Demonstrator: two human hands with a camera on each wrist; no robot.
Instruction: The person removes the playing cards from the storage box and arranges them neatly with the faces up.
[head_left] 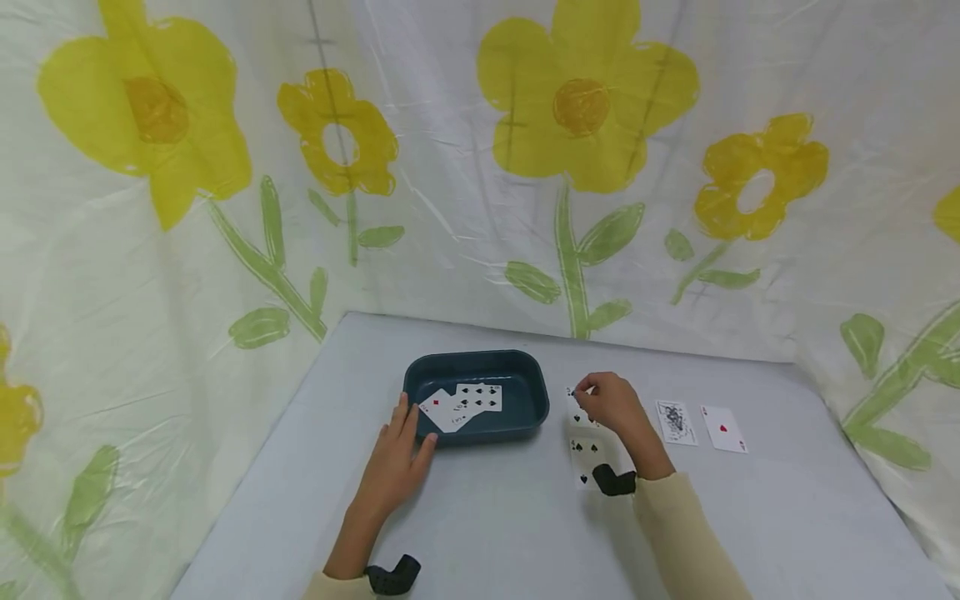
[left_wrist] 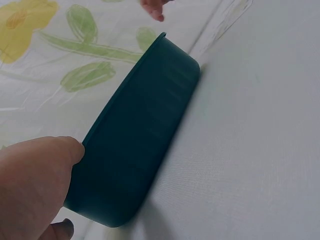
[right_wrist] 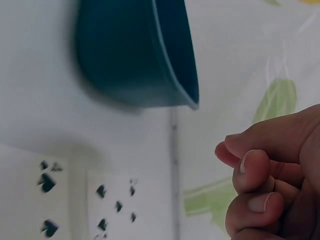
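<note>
My left hand (head_left: pixel 393 462) lies along the left end of a dark teal tray (head_left: pixel 480 437), fingers extended and thumb at its front side. In the left wrist view its thumb touches the tray's rim. Inside the tray are several overlapping playing cards (head_left: pixel 478 398), one with a red diamond and one with several spades. My right hand (head_left: pixel 609 404) hovers over two spade cards on the table, its fingers curled and thumb against the index finger; the right wrist view shows nothing between them. The far spade card (head_left: pixel 579 419) is partly covered by this hand, the near spade card (head_left: pixel 585 458) partly by the wrist.
Right of my right hand, a black-and-white patterned card (head_left: pixel 677 422) and an ace of hearts (head_left: pixel 723 428) lie side by side on the white table (head_left: pixel 495 517). A sheet with yellow flowers (head_left: pixel 450 275) hangs behind the table and at both sides. Each wrist wears a black strap.
</note>
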